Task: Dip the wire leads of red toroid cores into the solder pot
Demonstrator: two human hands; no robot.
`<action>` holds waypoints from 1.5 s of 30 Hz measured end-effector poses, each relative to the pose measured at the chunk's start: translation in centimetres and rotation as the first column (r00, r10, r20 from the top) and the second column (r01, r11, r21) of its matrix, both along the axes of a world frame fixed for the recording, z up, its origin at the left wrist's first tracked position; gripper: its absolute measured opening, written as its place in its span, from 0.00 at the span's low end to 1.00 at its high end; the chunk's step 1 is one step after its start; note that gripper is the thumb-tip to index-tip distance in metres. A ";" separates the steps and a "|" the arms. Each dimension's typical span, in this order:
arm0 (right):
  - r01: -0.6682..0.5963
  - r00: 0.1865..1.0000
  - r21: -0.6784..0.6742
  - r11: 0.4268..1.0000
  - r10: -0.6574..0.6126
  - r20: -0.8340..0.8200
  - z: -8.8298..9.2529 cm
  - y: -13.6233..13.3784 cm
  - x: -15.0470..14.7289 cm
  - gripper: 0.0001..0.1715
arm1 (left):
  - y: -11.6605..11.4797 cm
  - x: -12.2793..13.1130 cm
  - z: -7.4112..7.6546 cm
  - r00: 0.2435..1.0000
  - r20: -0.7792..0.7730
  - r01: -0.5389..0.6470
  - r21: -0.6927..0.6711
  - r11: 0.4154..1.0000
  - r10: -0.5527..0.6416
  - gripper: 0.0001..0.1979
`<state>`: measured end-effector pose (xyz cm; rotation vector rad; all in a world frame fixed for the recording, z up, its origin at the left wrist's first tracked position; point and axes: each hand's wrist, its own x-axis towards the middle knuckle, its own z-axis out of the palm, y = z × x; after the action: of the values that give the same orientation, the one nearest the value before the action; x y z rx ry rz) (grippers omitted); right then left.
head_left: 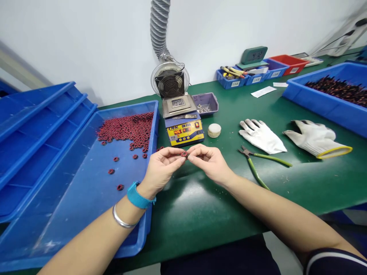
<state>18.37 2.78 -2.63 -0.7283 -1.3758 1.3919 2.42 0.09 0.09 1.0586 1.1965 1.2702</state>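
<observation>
Both my hands meet over the green table, just in front of a solder pot. Between their fingertips sits one small red wound ring coil [184, 154]. My left hand [161, 168], with a blue band and a silver bangle on the wrist, pinches the coil from the left. My right hand [209, 161] pinches it from the right. A heap of the same red coils [127, 128] lies in the large blue tray [86, 198] at my left, with a few loose ones scattered nearer me.
The solder pot [183, 122] with a lit display stands behind my hands, a fan and grey hose above it. Green-handled cutters [258, 164], two white gloves [262, 135], a small white pot [214, 130] and a blue bin of dark coils [335, 91] lie to the right.
</observation>
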 end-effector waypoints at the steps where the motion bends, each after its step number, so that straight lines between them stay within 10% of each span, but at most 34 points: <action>1: -0.003 1.000 -0.007 1.000 0.003 -0.005 0.0 0.0 0.0 0.15 | 0.0 0.0 0.0 1.000 0.000 0.001 -0.002 1.000 -0.001 0.17; 21: -0.019 0.999 -0.050 0.999 0.017 -0.036 -0.3 0.1 -0.1 0.13 | -0.3 0.2 -0.4 0.988 -0.151 0.036 0.096 0.995 -0.021 0.11; 45: 0.028 0.985 0.223 0.974 -0.065 0.161 -0.1 -0.7 -0.1 0.02 | -0.2 0.4 0.4 1.000 0.003 0.025 -0.099 0.995 -0.025 0.14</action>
<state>18.29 2.08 -2.73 -0.7376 -1.6057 1.1389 2.82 -0.08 0.54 0.9962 1.2285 1.1805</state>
